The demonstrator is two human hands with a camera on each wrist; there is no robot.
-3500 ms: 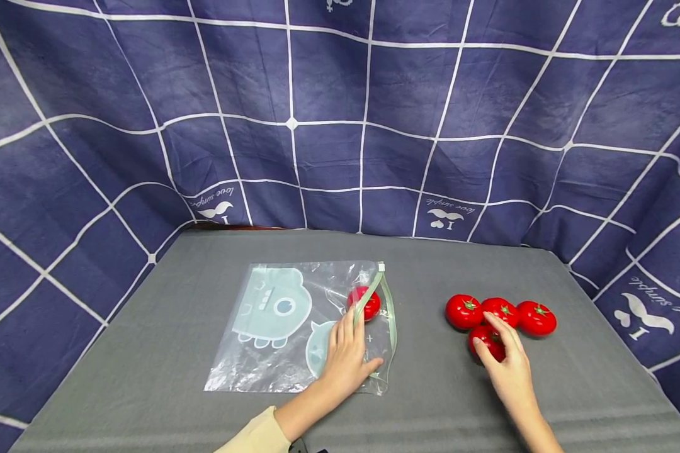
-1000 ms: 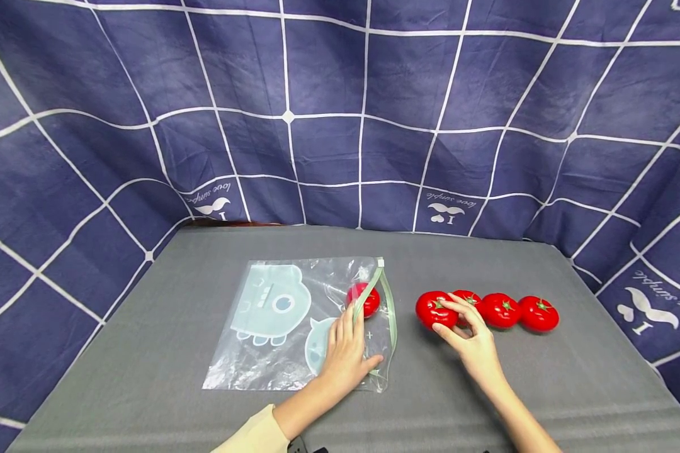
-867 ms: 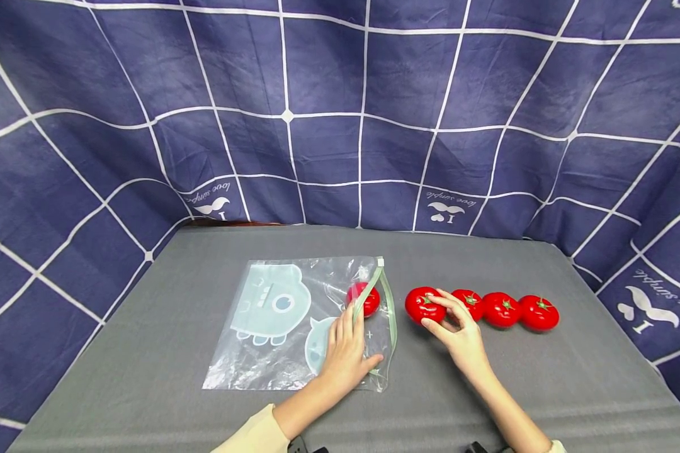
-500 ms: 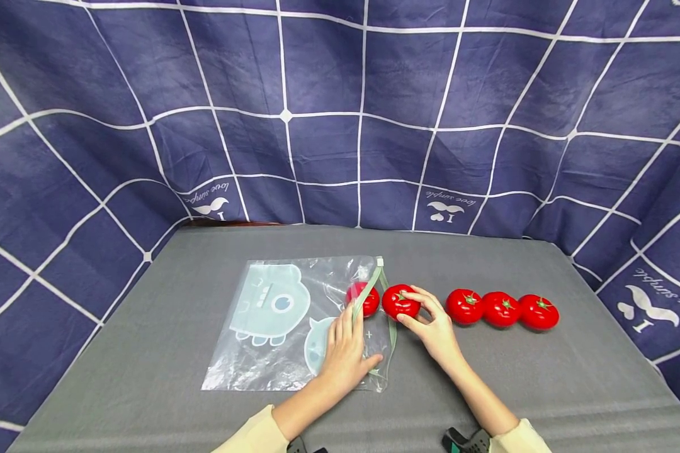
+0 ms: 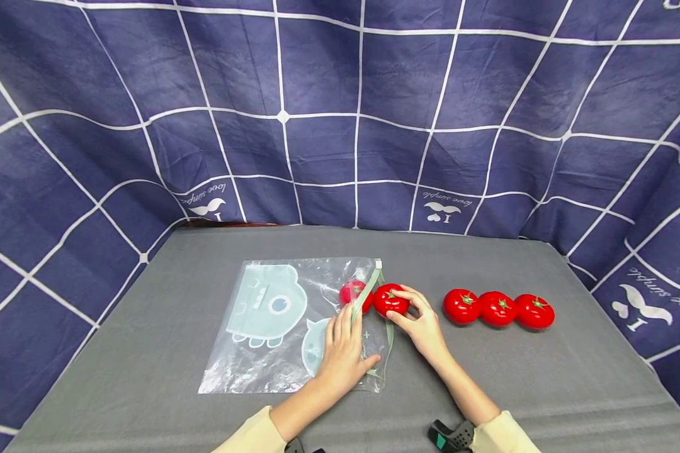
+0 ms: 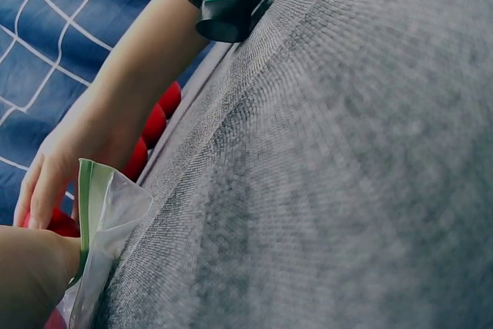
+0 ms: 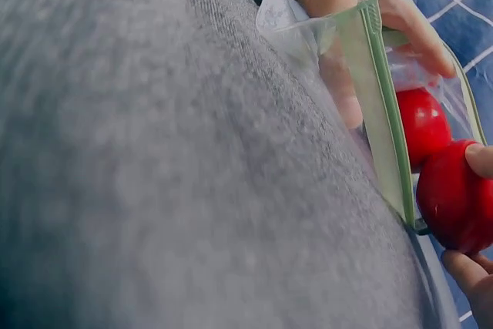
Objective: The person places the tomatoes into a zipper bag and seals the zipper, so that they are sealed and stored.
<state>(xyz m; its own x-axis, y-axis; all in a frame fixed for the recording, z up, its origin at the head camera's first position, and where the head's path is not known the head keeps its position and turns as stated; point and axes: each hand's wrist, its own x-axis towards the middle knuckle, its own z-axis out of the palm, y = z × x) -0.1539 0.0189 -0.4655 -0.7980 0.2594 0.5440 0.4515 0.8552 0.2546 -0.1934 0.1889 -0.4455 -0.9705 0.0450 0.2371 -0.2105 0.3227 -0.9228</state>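
Observation:
In the head view, a clear zip bag [image 5: 226, 371] with pale-blue cartoon prints and green zip edges lies flat, its mouth to the right. One tomato [image 5: 351, 292] is inside, near the mouth. My left hand [image 5: 342, 358] rests on the bag with fingers straight, fingertips by the green edge and thumb spread out. My right hand [image 5: 422, 324] holds a second tomato [image 5: 390, 301] between thumb and fingers at the parted mouth. The right wrist view shows this held tomato [image 7: 458, 198] against or very close to the bagged tomato [image 7: 422, 125].
Three more tomatoes [image 5: 497, 309] stand in a touching row to the right on the grey cloth-covered table [image 5: 487, 390]. A navy curtain with white grid lines [image 5: 328, 151] hangs behind and around the table. A dark wrist strap [image 5: 453, 436] sits at the right sleeve.
My right hand has taken a tomato from the group on the right and carried it left to the bag's mouth. The left hand has stayed in place on the bag.

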